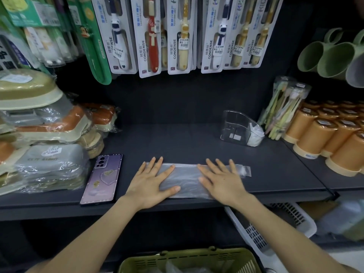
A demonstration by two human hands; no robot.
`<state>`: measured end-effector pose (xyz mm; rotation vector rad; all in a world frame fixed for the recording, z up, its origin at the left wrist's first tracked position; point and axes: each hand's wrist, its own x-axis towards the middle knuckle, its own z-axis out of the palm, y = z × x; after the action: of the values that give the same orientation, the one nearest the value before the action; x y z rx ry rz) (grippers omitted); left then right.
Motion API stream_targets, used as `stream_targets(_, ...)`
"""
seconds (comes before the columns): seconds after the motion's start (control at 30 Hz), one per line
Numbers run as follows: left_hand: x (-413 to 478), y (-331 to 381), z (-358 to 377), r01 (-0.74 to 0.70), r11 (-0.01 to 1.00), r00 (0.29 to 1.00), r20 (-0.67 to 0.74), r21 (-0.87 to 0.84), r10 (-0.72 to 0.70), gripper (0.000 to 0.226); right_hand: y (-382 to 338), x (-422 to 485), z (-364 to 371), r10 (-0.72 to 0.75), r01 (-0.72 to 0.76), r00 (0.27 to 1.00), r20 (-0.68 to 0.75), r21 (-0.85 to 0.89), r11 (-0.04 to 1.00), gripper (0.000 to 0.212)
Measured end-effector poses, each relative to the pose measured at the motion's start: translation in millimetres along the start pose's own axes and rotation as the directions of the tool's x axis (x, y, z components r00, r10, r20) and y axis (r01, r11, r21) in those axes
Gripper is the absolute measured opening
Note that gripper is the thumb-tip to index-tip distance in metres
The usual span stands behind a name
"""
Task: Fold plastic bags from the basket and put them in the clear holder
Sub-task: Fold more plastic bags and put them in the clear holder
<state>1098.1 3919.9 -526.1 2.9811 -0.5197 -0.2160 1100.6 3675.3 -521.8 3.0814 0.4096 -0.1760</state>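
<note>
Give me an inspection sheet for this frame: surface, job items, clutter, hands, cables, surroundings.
Surface: dark shelf board, bag laid near its front edge.
Job's things: plastic bag flattened into a long strip; clear holder back right, white plastic at its right end; green basket below the shelf.
Clutter: purple phone left of the bag; wrapped boxes stacked far left.
Hands: left hand and right hand flat, fingers straight, pressing the bag.
Cables: nothing seen.
Surroundings: carded toothbrushes hanging above; orange cups and green mugs right; white basket below right.
</note>
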Motion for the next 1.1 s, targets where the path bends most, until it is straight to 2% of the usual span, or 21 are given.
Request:
stream_targets(0.13,0.2,-0.5,1.4,-0.002,1.0,1.0,-0.015,-0.005,0.002,0.112,60.8,-11.0,-2.4,0.171,-0.173,0.984,0.056,0.039,0.984,0.119)
stream_targets(0.2,-0.1,-0.4,1.1,-0.002,1.0,1.0,-0.017,0.001,0.002,0.112,64.9,-15.3,-11.9,0.2,-0.202,0.979,0.028,0.082,0.976,0.109)
stream_targets(0.27,-0.2,-0.4,1.1,-0.001,1.0,1.0,-0.015,0.0,0.001,0.112,40.2,-12.4,-18.2,0.174,-0.162,0.977,-0.121,0.106,0.981,0.095)
stream_targets(0.33,0.2,-0.2,1.8,0.0,1.0,1.0,-0.012,0.002,0.0,0.113,-3.9,-7.8,-18.7,0.076,-0.053,0.962,-0.263,0.095,0.994,0.08)
stream_targets(0.4,0.2,-0.8,2.1,0.005,1.0,1.0,-0.011,0.002,-0.004,0.113,-42.7,1.6,-5.8,-0.046,0.074,0.954,-0.296,0.083,0.994,0.074)
stream_targets(0.43,0.4,-0.9,2.2,0.006,1.0,1.0,-0.009,0.001,-0.006,0.112,-54.6,4.9,1.7,-0.083,0.104,0.966,-0.246,0.071,0.992,0.08)
stream_targets(0.53,0.8,-1.0,2.0,0.01,1.0,1.0,-0.005,-0.003,-0.01,0.113,-52.8,6.3,8.6,-0.047,0.057,0.995,-0.088,0.112,0.992,0.096)
stream_targets(0.67,0.7,-1.2,1.0,0.007,1.0,1.0,0.002,0.004,-0.007,0.115,-14.1,-9.1,14.2,0.011,-0.001,0.994,-0.112,0.084,0.996,0.114)
stream_targets(0.73,0.0,-1.5,0.2,0.004,1.0,1.0,0.005,0.001,-0.004,0.114,-1.1,-18.5,14.0,-0.027,0.045,0.963,-0.267,0.062,0.997,0.1)
stream_targets(0.83,0.3,-2.4,-0.3,0.0,1.0,1.0,0.013,-0.03,0.0,0.117,1.8,-33.7,14.0,-0.195,0.293,0.825,-0.531,0.106,0.95,0.052)
stream_targets(0.9,1.4,-3.0,-1.5,0.003,0.998,1.0,0.031,-0.065,-0.001,0.122,-1.2,-39.7,17.6,-0.279,0.411,0.743,-0.609,0.085,0.908,0.038)
stream_targets(0.97,3.0,-4.7,-3.4,0.011,0.993,0.999,0.045,-0.121,-0.006,0.127,-1.9,-40.0,18.9,-0.265,0.424,0.739,-0.62,0.121,0.898,0.033)
stream_targets(1.1,3.6,-8.4,-7.5,0.021,0.966,0.998,0.06,-0.259,-0.005,0.129,1.0,-36.3,20.1,-0.218,0.408,0.798,-0.562,0.237,0.882,0.032)
